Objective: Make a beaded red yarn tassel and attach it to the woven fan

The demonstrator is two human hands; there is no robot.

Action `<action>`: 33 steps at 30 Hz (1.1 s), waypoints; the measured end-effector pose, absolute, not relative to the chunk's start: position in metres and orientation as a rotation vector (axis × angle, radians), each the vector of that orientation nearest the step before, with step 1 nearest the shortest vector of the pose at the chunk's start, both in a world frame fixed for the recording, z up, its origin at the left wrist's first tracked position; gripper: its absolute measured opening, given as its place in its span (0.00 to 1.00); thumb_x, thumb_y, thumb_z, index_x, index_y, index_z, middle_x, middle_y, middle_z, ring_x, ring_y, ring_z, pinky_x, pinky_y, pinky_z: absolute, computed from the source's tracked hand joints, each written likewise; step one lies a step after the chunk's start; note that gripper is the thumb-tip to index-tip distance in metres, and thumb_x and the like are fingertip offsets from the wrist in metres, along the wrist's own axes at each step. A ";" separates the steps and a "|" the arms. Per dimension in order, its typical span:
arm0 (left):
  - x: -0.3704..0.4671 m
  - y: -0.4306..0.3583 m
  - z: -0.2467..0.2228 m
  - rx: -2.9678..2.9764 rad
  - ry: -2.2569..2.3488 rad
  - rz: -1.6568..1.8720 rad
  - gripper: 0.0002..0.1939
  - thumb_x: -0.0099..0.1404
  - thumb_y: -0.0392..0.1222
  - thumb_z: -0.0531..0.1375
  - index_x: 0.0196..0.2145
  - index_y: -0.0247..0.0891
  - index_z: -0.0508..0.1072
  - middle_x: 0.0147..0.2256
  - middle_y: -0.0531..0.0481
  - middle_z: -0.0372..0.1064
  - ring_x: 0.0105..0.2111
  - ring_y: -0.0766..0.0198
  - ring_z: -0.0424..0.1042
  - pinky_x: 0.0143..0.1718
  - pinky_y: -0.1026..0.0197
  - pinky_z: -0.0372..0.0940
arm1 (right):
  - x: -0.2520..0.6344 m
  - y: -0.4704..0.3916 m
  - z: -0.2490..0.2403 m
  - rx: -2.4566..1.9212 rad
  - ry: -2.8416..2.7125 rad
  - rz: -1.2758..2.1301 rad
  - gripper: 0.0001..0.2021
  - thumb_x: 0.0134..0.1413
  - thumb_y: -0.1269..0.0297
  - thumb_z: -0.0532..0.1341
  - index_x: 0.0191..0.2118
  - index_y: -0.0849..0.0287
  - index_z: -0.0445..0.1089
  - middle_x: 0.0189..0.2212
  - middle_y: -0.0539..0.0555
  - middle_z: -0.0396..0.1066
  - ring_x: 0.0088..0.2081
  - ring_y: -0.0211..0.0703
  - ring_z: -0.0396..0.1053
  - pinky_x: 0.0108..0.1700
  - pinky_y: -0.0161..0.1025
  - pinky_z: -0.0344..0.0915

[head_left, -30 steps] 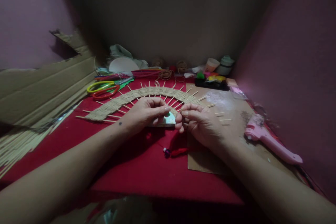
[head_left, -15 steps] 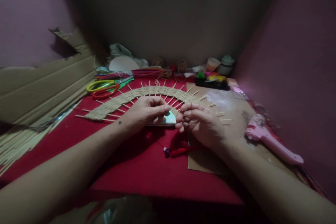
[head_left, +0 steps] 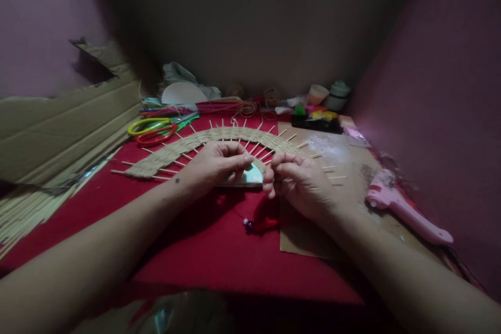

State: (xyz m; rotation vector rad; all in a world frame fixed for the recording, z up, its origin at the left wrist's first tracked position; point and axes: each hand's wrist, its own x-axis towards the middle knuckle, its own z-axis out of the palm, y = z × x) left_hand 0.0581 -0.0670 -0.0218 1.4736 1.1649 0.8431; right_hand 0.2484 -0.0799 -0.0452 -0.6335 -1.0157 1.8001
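Observation:
Over the half-round mirror (head_left: 255, 176), my left hand (head_left: 219, 164) is closed, thumb pressed against the fingers. Just to its right, my right hand (head_left: 301, 180) pinches with thumb and forefinger. Whatever thin or small thing either hand holds is too dim to make out. Behind both hands lies an arched woven fan frame (head_left: 215, 137), its thin sticks spreading out like rays; my hands hide part of its inner side. Below the hands, a purple bead (head_left: 249, 227) with a small white bead sits beside a red strand (head_left: 268, 224).
A pink glue gun (head_left: 407, 209) lies on the brown cardboard sheet (head_left: 313, 242) at right. Yellow and red-handled scissors (head_left: 156, 133) rest at left, near bundled sticks (head_left: 35, 211). A cup (head_left: 317, 95), a jar (head_left: 338, 95) and twine (head_left: 246, 109) stand or lie along the back.
Both hands stay almost in place, with only a slight shift of the fingers. The whole view has moved very slightly; the objects lie as before.

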 end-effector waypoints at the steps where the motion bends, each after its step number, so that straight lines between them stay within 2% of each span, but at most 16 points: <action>1: 0.058 -0.067 -0.021 1.478 1.170 0.842 0.13 0.60 0.48 0.63 0.28 0.35 0.71 0.19 0.54 0.63 0.18 0.73 0.57 0.20 0.70 0.51 | 0.249 -0.080 -0.045 -0.623 -1.024 1.799 0.05 0.44 0.72 0.62 0.30 0.59 0.67 0.20 0.49 0.74 0.21 0.36 0.71 0.23 0.33 0.66; 8: 0.058 -0.066 -0.018 1.486 1.159 0.852 0.11 0.61 0.45 0.62 0.27 0.34 0.71 0.16 0.56 0.62 0.16 0.75 0.57 0.18 0.72 0.51 | 0.249 -0.093 -0.036 -0.526 -1.191 1.902 0.04 0.55 0.68 0.61 0.36 0.58 0.66 0.21 0.49 0.75 0.21 0.37 0.71 0.22 0.32 0.66; 12: 0.058 -0.066 -0.017 1.500 1.166 0.888 0.10 0.61 0.42 0.62 0.26 0.34 0.70 0.16 0.56 0.63 0.15 0.76 0.56 0.17 0.72 0.50 | 0.251 -0.110 -0.027 -0.528 -1.469 1.946 0.07 0.57 0.65 0.61 0.29 0.58 0.64 0.17 0.47 0.71 0.18 0.35 0.67 0.21 0.31 0.62; 14: 0.057 -0.065 -0.017 1.517 1.155 0.894 0.09 0.61 0.41 0.62 0.26 0.34 0.70 0.16 0.56 0.63 0.15 0.76 0.57 0.17 0.72 0.50 | 0.252 -0.115 -0.019 -0.613 -1.746 1.794 0.08 0.55 0.67 0.63 0.27 0.59 0.65 0.21 0.48 0.70 0.23 0.34 0.66 0.25 0.31 0.62; 18: 0.056 -0.061 -0.019 1.551 1.117 0.902 0.10 0.62 0.41 0.61 0.25 0.34 0.69 0.15 0.56 0.62 0.15 0.76 0.56 0.17 0.71 0.50 | 0.254 -0.115 -0.006 -0.885 -2.344 1.143 0.01 0.54 0.72 0.62 0.34 0.61 0.69 0.30 0.50 0.69 0.31 0.36 0.64 0.33 0.34 0.61; 20: 0.055 -0.059 -0.020 1.572 1.104 0.911 0.10 0.62 0.40 0.61 0.24 0.34 0.69 0.15 0.57 0.62 0.14 0.75 0.56 0.17 0.70 0.50 | 0.256 -0.114 -0.005 -0.993 -2.570 0.880 0.00 0.54 0.70 0.62 0.33 0.60 0.69 0.32 0.51 0.68 0.33 0.38 0.63 0.35 0.37 0.60; 22: 0.054 -0.058 -0.019 1.583 1.092 0.912 0.10 0.62 0.39 0.60 0.24 0.33 0.69 0.15 0.57 0.62 0.14 0.75 0.56 0.17 0.69 0.51 | 0.258 -0.115 -0.007 -1.049 -2.738 0.709 0.03 0.53 0.67 0.63 0.33 0.60 0.69 0.35 0.53 0.68 0.35 0.42 0.63 0.36 0.39 0.60; 24: 0.053 -0.058 -0.018 1.584 1.073 0.907 0.10 0.62 0.38 0.60 0.24 0.33 0.69 0.14 0.57 0.62 0.14 0.75 0.56 0.17 0.69 0.50 | 0.260 -0.119 -0.012 -1.071 -2.821 0.574 0.04 0.52 0.67 0.63 0.34 0.60 0.68 0.37 0.54 0.67 0.37 0.44 0.62 0.38 0.41 0.60; 27: 0.053 -0.059 -0.015 1.597 1.045 0.887 0.09 0.61 0.38 0.61 0.24 0.33 0.70 0.14 0.57 0.61 0.13 0.75 0.55 0.16 0.69 0.49 | 0.262 -0.125 -0.021 -1.090 -2.846 0.423 0.01 0.53 0.71 0.60 0.33 0.60 0.67 0.37 0.55 0.66 0.38 0.45 0.62 0.41 0.42 0.60; 33: 0.055 -0.064 -0.014 1.561 0.983 0.724 0.06 0.59 0.37 0.62 0.26 0.33 0.72 0.16 0.55 0.64 0.14 0.75 0.58 0.16 0.70 0.50 | 0.260 -0.127 -0.036 -1.086 -2.791 0.293 0.06 0.54 0.77 0.55 0.31 0.61 0.68 0.35 0.57 0.67 0.37 0.45 0.61 0.41 0.41 0.60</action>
